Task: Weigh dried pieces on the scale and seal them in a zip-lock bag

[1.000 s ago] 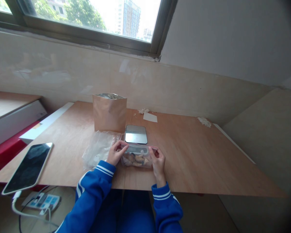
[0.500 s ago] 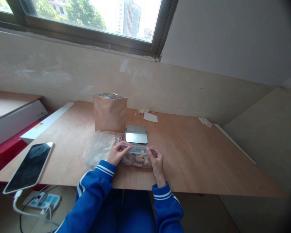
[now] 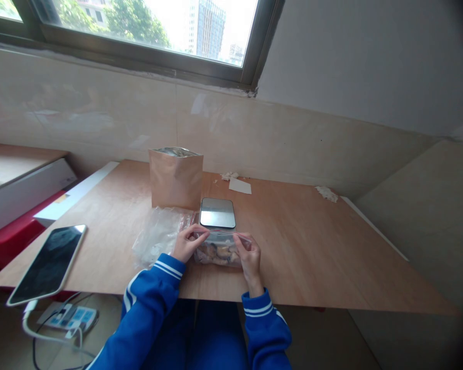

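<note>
You sat at one wooden table (image 3: 293,246), with both hands at its near edge. Beyond your hands stood one kraft pouch (image 3: 175,179) with a foil lining showing at its open top. Just left of your left hand lay one crumpled clear plastic bag (image 3: 156,236), and well left of that hand lay one smartphone (image 3: 48,258), its white cable (image 3: 27,329) running down to one power strip (image 3: 71,317) below the table. Between your hands sat one clear zip bag (image 3: 218,252) of brown chunks. Your left hand (image 3: 187,244) and right hand (image 3: 250,262) each pinched its top edge between fingers and thumb. Just beyond them lay one flat square device (image 3: 217,213) with a shiny top. Farther off were one white paper slip (image 3: 239,186) and two crumpled tissue scraps (image 3: 230,176) (image 3: 326,193).
</note>
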Demonstrator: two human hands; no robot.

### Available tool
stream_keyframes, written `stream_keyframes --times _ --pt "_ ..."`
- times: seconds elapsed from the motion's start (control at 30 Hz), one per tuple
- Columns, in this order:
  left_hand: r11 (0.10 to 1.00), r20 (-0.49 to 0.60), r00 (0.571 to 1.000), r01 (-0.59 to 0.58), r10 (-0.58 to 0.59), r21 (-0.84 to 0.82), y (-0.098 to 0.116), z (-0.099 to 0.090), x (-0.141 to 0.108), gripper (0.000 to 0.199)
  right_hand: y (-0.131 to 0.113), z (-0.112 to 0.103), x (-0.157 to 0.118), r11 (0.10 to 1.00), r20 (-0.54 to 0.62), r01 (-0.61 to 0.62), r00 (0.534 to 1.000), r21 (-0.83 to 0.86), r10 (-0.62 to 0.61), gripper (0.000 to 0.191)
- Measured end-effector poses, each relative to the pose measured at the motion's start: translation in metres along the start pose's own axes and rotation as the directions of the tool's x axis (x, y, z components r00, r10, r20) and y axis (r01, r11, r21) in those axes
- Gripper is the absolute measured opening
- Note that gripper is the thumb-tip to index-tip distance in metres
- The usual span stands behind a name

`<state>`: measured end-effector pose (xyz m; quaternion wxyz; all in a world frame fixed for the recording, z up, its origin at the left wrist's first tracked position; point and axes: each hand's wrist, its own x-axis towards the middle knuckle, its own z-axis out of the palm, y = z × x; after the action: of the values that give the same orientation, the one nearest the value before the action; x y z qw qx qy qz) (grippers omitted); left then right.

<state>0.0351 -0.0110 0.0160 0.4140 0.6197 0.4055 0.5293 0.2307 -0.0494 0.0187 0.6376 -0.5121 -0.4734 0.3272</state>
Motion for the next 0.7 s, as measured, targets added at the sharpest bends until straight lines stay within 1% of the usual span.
stream_keyframes --times 0.17,0.3,0.5,0.7 --pt "1.000 0.013 0.999 0.030 -0.030 0.006 0.0012 0.0009 0.0001 0.023 0.0009 -0.0003 -0.0006 1.000 0.003 -0.022 1.000 0.011 0.022 0.024" --pt "1.000 0.042 0.999 0.030 -0.031 0.004 0.0026 0.0011 0.0009 0.024 0.0013 0.0012 -0.0008 1.000 -0.012 0.008 1.000 -0.016 -0.008 0.023" --pt "0.998 0.095 0.995 0.047 -0.044 -0.030 0.0058 0.0017 -0.0002 0.023 -0.0005 0.0059 -0.0019 0.996 0.071 0.070 0.995 -0.061 -0.065 0.025" --pt "1.000 0.087 0.996 0.001 -0.002 0.002 0.0078 0.0019 -0.0003 0.023 -0.0027 0.0066 -0.0024 0.993 0.095 0.085 0.992 -0.078 -0.078 0.024"
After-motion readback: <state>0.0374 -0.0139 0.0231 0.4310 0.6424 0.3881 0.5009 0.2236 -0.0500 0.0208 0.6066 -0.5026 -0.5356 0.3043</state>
